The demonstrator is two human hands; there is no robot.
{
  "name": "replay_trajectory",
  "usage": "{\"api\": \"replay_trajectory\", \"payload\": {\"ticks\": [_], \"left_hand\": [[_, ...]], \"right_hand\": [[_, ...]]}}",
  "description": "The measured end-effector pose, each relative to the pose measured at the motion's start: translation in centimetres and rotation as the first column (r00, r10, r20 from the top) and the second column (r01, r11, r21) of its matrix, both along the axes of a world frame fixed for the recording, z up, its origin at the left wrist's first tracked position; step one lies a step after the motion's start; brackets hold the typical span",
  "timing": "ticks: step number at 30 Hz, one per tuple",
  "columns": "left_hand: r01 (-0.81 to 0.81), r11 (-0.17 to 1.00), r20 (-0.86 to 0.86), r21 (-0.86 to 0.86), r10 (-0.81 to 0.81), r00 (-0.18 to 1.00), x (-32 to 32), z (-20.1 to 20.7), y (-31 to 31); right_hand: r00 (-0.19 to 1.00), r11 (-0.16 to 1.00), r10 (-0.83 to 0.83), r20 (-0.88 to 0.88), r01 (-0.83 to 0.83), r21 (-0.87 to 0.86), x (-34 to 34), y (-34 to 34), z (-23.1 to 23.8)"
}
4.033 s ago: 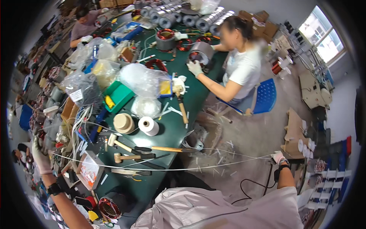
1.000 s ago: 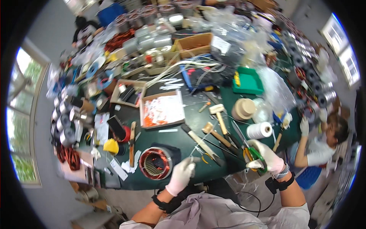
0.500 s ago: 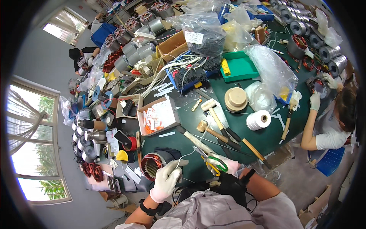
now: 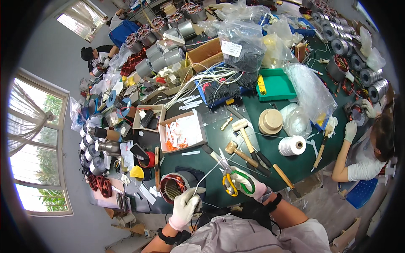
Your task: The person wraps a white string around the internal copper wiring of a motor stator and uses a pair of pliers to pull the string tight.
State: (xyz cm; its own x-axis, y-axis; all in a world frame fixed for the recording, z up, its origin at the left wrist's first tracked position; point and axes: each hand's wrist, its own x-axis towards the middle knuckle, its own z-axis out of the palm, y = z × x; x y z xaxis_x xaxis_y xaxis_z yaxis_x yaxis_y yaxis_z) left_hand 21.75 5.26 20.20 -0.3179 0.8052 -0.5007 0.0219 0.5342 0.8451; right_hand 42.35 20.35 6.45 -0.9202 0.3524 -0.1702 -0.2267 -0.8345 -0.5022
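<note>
Pinching a white cord, the closed left hand sits just beside the copper-wound stator — the right hand (also closed) grips green-and-yellow-handled scissors near the cord; beyond, mallets and a white spool lie on the green bench.

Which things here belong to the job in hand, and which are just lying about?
In the job:
- white cord, held in the left hand
- open scissors, held in the right hand
- perhaps the copper-wound part close by the left hand

Apparently just lying about:
- pale-headed mallet
- white spool
- green tray
</note>
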Motion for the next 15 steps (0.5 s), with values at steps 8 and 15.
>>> {"api": "replay_trajectory", "payload": {"ticks": [8, 15], "left_hand": [[0.210, 0.924, 0.307, 0.318, -0.310, 0.900, 1.4, -8.8, 8.5], [0.377, 0.871, 0.541, 0.316, -0.491, 0.683, 5.1, -7.7, 13.8]], "right_hand": [[0.981, 0.968, -0.019, 0.193, -0.031, 0.250, 4.2, 1.9, 6.7], [0.954, 0.971, -0.147, 0.259, 0.090, 0.221, 7.6, 0.2, 10.0]]}}
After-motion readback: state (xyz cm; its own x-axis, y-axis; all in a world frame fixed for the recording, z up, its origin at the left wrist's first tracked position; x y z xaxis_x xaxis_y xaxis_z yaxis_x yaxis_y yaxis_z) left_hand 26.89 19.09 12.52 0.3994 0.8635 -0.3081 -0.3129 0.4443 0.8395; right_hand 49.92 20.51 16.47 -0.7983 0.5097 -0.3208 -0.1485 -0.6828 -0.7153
